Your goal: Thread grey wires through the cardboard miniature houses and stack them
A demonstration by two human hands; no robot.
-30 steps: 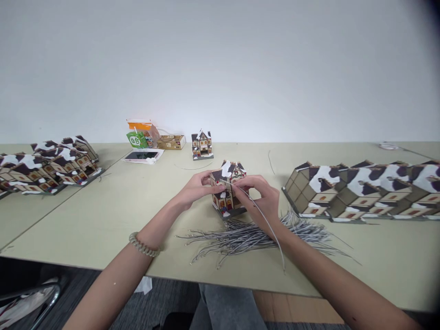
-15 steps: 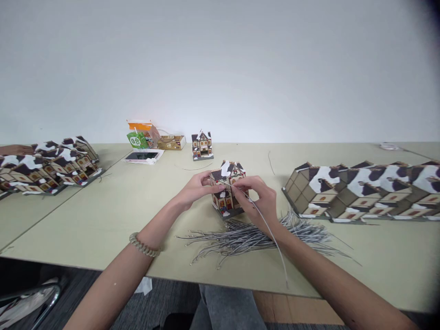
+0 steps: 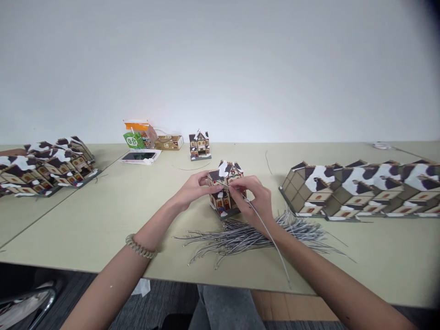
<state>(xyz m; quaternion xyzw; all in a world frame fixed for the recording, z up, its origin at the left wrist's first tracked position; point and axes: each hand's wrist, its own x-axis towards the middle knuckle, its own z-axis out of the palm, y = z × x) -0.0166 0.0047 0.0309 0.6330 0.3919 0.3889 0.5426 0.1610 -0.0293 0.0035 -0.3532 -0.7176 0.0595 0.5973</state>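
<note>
Head view: a small model house (image 3: pixel 225 190) with a brown roof patched in white stands on the beige table (image 3: pixel 103 215), near its front edge and about midway across. The left hand (image 3: pixel 193 190) closes its fingers on the house's left wall and roof edge. The right hand (image 3: pixel 256 201) is at the house's right side, thumb and forefinger pinched on a thin grey wire (image 3: pixel 271 238) at the roofline; the wire runs from there down and to the right, past the wrist, ending over the table edge. Just in front of the house, partly under the right forearm, lies a loose pile of grey wires (image 3: pixel 240 236). To the right, a row of model houses (image 3: pixel 360 188) lies tipped on its side. At the far left sits another group of model houses (image 3: pixel 44 165). Farther back stand a single upright model house (image 3: pixel 199 144), a small brown box (image 3: pixel 168 142), an orange and green packet (image 3: pixel 137 134) and a phone (image 3: pixel 139 156).
</note>
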